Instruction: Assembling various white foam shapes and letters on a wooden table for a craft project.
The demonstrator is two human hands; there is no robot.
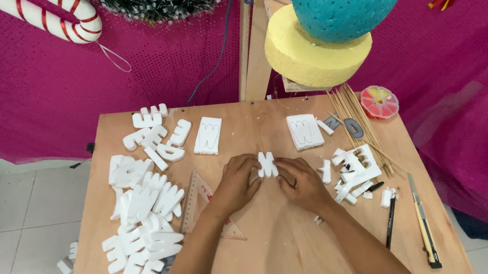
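Both of my hands meet at the middle of a wooden table (278,236). Between them is a small white foam letter (267,165), pinched from either side: my left hand (238,182) grips its left edge and my right hand (299,181) its right edge. The letter is held just above or on the tabletop; I cannot tell which. A clear triangular ruler (198,203) lies partly under my left forearm.
A pile of white foam letters (143,208) fills the table's left side. Foam offcuts (356,170), a marked foam block (305,130), wooden skewers (358,122), a pen (390,221), a utility knife (423,224) and a round bead box (379,102) lie right. Large foam shapes (328,19) hang above.
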